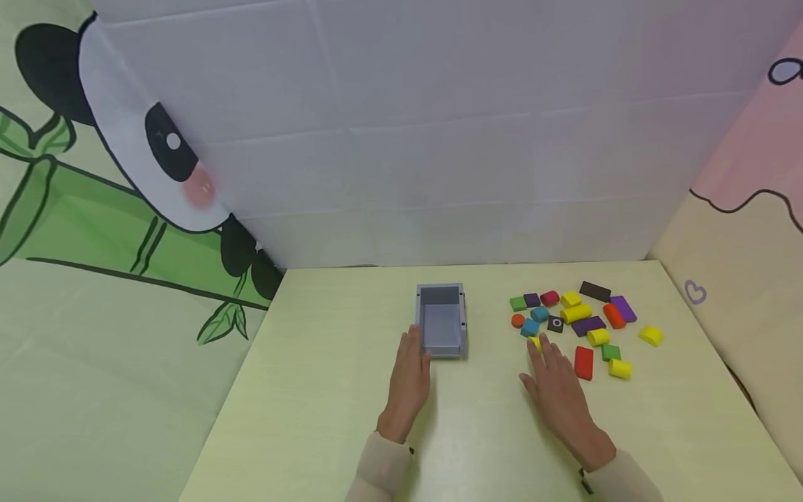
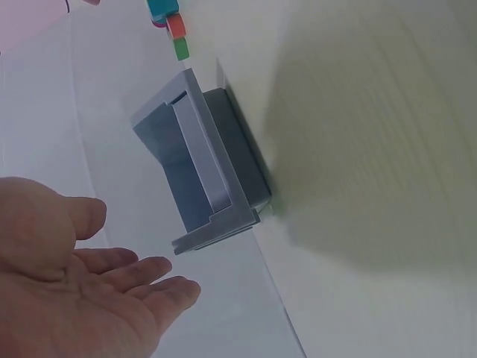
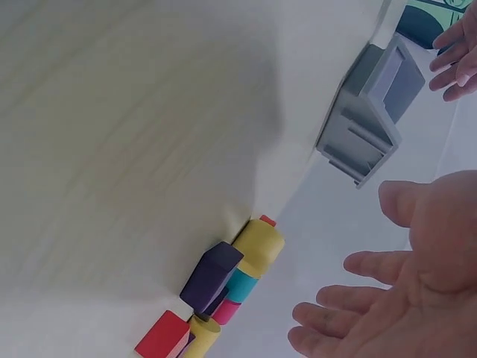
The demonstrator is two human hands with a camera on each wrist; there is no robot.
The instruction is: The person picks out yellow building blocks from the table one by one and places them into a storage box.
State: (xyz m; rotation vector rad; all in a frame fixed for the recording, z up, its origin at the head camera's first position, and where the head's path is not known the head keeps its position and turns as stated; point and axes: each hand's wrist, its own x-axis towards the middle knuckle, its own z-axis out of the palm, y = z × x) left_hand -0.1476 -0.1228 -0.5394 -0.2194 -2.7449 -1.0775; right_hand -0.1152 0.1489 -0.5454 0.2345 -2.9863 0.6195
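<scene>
A grey open-topped rectangular box (image 1: pixel 442 358) stands on the table, hollow and with nothing seen inside. My left hand (image 1: pixel 409 382) is just left of its near corner, fingers straight; the left wrist view shows the palm with nothing in it beside the box (image 2: pixel 235 149). To the right, my right hand (image 1: pixel 557 392) hovers by the near edge of a spread of coloured blocks, fingers extended. It partly hides a yellow block (image 1: pixel 535 342); a red rectangular block (image 1: pixel 584 363) lies right of its fingers. In the right wrist view the right palm (image 3: pixel 417 298) holds nothing.
Several blocks lie scattered on the table's right side: a black bar (image 1: pixel 594 291), a purple block (image 1: pixel 623 309), a yellow arch-like block (image 1: pixel 651 336), a yellow cylinder (image 1: pixel 620 369) and an orange disc (image 1: pixel 517 321). A pale curtain (image 1: pixel 439 160) rises behind the table (image 1: pixel 301 390).
</scene>
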